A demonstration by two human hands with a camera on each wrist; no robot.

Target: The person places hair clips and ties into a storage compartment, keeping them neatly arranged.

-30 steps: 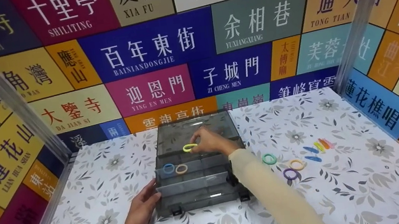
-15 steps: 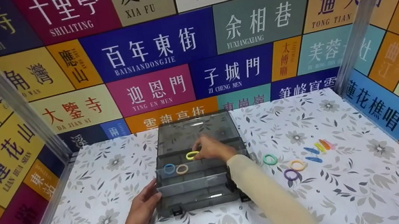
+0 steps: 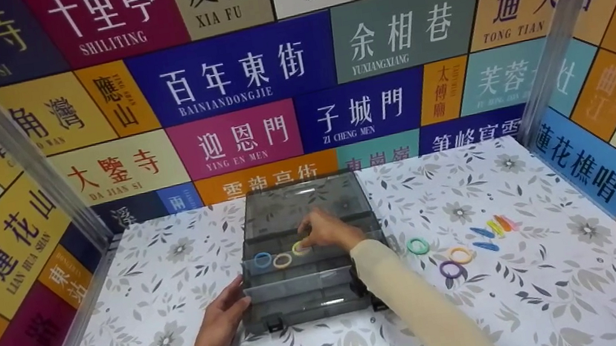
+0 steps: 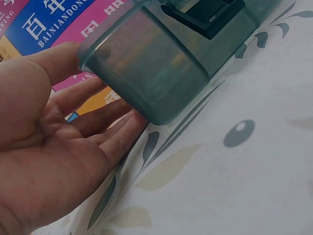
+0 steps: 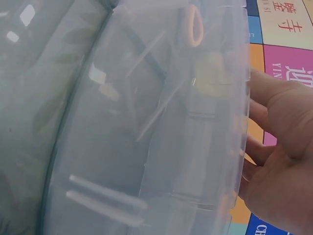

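Right hand [image 3: 327,230] pinches yellow ring [image 3: 296,251] at box [image 3: 306,285]; left hand [image 3: 222,319], loose grip, touches box. Wall [image 3: 237,108] reads "BAINIANDONGJIE".

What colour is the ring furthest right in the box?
Yellow. The ring shows best in the head view.

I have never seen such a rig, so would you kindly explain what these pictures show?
No machine here, just a person working bare-handed. The wide picture comes from the head, the close ones from the wrists. The left hand touches the side of an open translucent box; the right hand pinches a yellow ring inside it, near a blue ring and a beige ring. A green ring, an orange ring, a purple ring and small clips lie on the flowered tablecloth.
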